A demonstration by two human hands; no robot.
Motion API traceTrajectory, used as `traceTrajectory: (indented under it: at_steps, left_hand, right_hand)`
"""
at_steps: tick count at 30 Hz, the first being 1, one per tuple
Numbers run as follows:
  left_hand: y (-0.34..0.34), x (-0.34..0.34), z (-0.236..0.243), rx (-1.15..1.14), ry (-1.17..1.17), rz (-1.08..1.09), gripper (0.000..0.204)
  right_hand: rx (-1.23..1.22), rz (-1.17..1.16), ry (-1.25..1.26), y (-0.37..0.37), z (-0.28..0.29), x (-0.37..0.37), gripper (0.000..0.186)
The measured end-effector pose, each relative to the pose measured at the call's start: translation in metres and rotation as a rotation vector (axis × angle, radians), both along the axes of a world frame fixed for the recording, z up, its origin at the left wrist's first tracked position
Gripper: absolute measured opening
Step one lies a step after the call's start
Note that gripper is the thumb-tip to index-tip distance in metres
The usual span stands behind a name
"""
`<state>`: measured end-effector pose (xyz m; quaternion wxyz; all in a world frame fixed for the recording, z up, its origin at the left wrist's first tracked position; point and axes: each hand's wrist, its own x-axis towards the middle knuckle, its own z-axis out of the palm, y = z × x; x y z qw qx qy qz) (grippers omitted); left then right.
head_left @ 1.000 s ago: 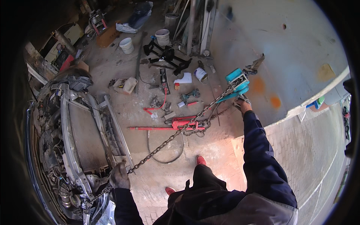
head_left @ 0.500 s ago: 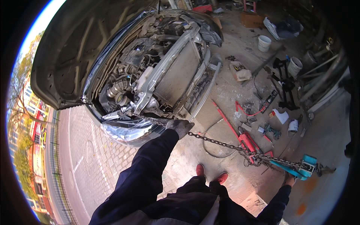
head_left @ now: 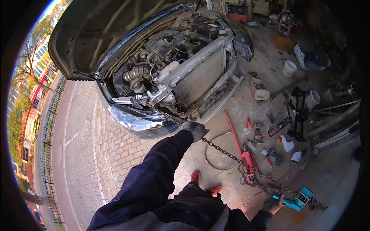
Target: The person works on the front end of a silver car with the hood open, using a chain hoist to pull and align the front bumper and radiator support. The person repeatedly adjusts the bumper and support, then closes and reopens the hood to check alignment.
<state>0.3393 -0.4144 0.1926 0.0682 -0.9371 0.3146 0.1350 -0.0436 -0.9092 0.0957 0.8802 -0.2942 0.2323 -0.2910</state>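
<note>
My left hand [head_left: 194,130], in a dark grey glove, is closed round a steel chain [head_left: 227,153] just in front of the car's bumper corner. From that hand the chain runs up into the front end of the car [head_left: 146,129] on one side. On the other it slopes down right to a teal lever chain hoist [head_left: 304,195]. At the lower right, my right hand [head_left: 274,206] is closed on the free end of the hoist's teal lever [head_left: 287,202]. Slack chain [head_left: 246,178] hangs in a bunch below the taut run.
The raised hood [head_left: 100,34] stands over the exposed engine [head_left: 165,46]. On the concrete lie a red long-handled jack [head_left: 246,156], a black hose loop [head_left: 207,156], a teal power tool [head_left: 274,157] and white buckets [head_left: 289,69]. A metal fence [head_left: 48,154] borders the paving at left.
My right hand has shifted from near the hoist's body to the lever's free end. The hoist sits lower in view. My left hand keeps its hold on the chain; the whole view has turned somewhat.
</note>
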Motion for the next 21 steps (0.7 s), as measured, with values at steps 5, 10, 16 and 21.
traceTrajectory:
  at_steps: [5,10,16,21]
  left_hand:
    - [0.002,0.002,-0.009,0.002,-0.022,-0.028,0.037]
    - [0.001,0.006,-0.010,-0.004,0.065,0.103,0.040]
    - [-0.003,0.000,0.000,0.046,0.090,0.058,0.041]
    - [-0.008,-0.002,0.008,0.095,0.103,0.018,0.040]
  right_hand:
    - [-0.004,-0.247,0.312,-0.002,-0.049,0.048,0.042]
    - [0.074,-0.449,0.524,-0.003,-0.058,0.081,0.058]
    - [0.009,-0.600,0.650,-0.024,-0.111,0.096,0.047]
    - [0.141,-0.558,0.366,-0.102,-0.250,0.087,0.043]
